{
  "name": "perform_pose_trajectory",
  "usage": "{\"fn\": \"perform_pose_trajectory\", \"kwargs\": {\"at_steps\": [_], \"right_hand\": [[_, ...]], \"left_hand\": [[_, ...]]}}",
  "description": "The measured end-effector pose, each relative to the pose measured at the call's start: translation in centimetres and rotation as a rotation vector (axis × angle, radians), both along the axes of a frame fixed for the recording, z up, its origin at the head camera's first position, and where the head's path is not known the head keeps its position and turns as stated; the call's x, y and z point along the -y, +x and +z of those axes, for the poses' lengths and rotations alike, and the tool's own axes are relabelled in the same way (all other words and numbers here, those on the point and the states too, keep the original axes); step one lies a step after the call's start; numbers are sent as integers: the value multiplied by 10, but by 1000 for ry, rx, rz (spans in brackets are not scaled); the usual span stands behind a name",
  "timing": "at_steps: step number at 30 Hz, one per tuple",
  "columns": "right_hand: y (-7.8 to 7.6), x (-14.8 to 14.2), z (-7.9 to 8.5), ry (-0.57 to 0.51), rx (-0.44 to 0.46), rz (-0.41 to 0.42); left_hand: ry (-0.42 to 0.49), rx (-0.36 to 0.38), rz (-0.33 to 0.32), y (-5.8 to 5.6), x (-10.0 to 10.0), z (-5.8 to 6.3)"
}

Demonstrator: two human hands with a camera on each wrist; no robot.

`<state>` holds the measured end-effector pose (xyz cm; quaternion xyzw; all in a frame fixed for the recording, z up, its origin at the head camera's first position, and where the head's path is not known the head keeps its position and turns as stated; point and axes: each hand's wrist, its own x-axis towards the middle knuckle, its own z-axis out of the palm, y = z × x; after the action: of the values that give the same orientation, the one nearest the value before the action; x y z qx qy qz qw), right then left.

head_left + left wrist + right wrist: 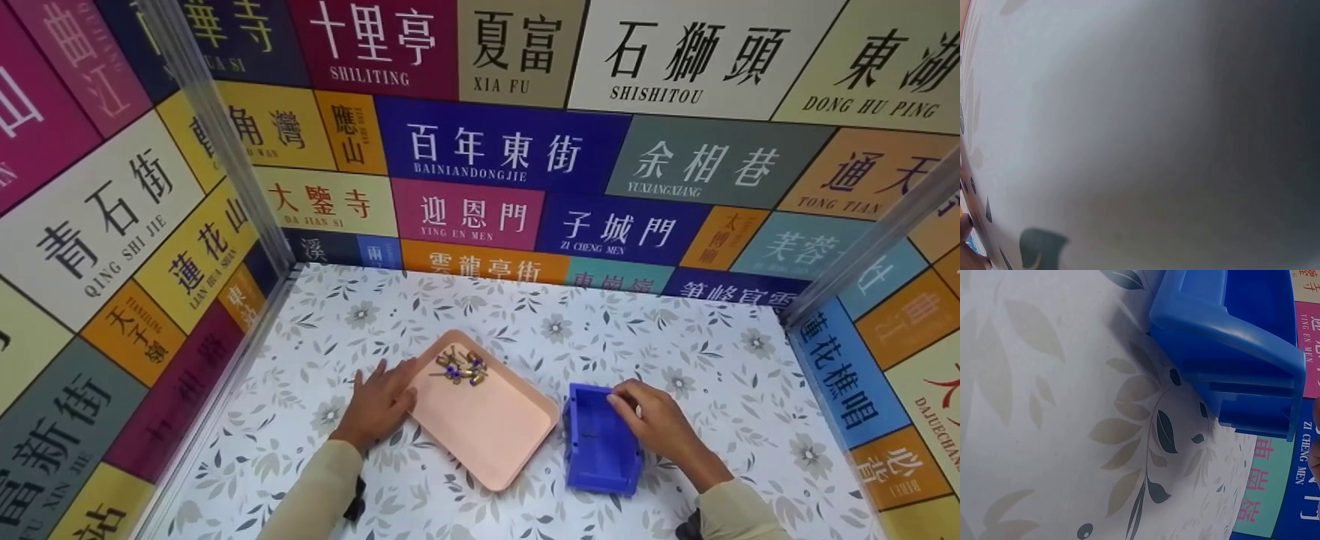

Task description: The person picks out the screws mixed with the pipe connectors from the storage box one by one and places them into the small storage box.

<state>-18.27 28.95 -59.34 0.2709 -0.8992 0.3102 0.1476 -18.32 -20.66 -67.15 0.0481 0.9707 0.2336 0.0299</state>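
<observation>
A pink tray (pixel 480 427) lies at an angle on the table, with several small brass-coloured metal pieces (pixel 474 371), some with blue parts, heaped near its far corner. My left hand (pixel 379 401) rests at the tray's left edge, fingers loosely extended. Right of the tray stands a blue plastic bin (pixel 604 476); a small thin dark item (pixel 590 435) shows inside it. My right hand (pixel 654 420) is at the bin's far right rim with bent fingers; whether it pinches anything is hidden. The right wrist view shows the bin's side (pixel 1230 354) and only a sliver of fingers (pixel 1315 455).
A white floral cloth (pixel 360 487) covers the table. Upright panels with coloured Chinese place-name signs (pixel 502 142) enclose the back and both sides, joined by clear corner strips (pixel 247 172). Mostly blurred pale surface (pixel 1100 112) fills the left wrist view.
</observation>
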Motion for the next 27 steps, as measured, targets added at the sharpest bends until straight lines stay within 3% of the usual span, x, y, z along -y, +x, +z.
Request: {"fn": "perform_pose_trajectory", "kwargs": {"at_steps": [11, 27], "right_hand": [[-5, 10, -5, -20, -18, 32], [-20, 54, 0, -23, -25, 82]], "left_hand": [[-6, -4, 5, 0, -1, 0], [-20, 15, 9, 1, -2, 3]]}}
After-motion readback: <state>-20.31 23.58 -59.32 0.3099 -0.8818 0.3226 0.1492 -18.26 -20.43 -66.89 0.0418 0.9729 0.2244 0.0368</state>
